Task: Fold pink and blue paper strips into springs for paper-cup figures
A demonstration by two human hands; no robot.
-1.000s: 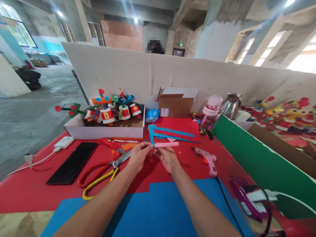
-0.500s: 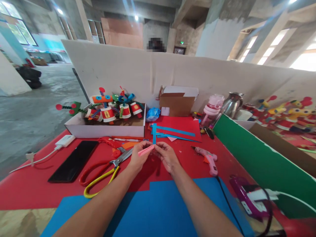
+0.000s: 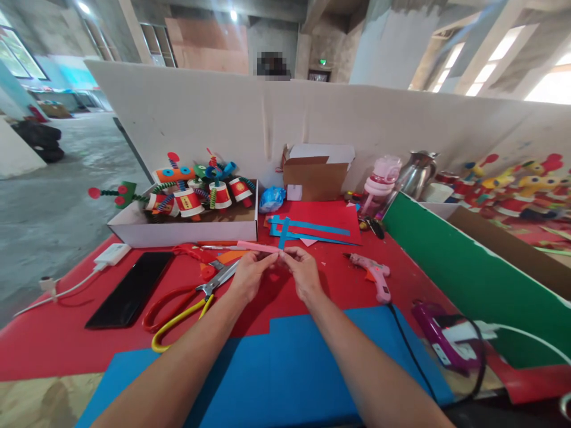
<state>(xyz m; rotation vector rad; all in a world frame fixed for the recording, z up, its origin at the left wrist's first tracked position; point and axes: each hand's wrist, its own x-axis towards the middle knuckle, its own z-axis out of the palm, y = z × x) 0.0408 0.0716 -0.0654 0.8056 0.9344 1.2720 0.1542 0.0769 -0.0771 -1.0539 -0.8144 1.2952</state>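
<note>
My left hand (image 3: 250,274) pinches a pink paper strip (image 3: 256,245), which points out to the left past the fingers. A blue paper strip (image 3: 284,233) stands up from the same spot, and my right hand (image 3: 304,272) grips it where the two strips meet. Fingertips of both hands almost touch there and hide the joint. Left of my left hand lie large scissors (image 3: 207,290) with red and yellow handles. A pink glue gun (image 3: 373,274) rests on the table to the right of my right hand.
A white box (image 3: 191,235) of paper-cup figures stands back left; a black phone (image 3: 129,290) lies in front. Blue strips lie on red paper (image 3: 350,221) behind my hands. A green-sided box (image 3: 446,279) and purple power strip (image 3: 446,339) border the right. Blue sheets (image 3: 285,368) lie nearest me.
The pink strip has swung from pointing down-left to lying nearly level, its free end now up and left. The blue strip tilts slightly right. Both hands still hold the strips.
</note>
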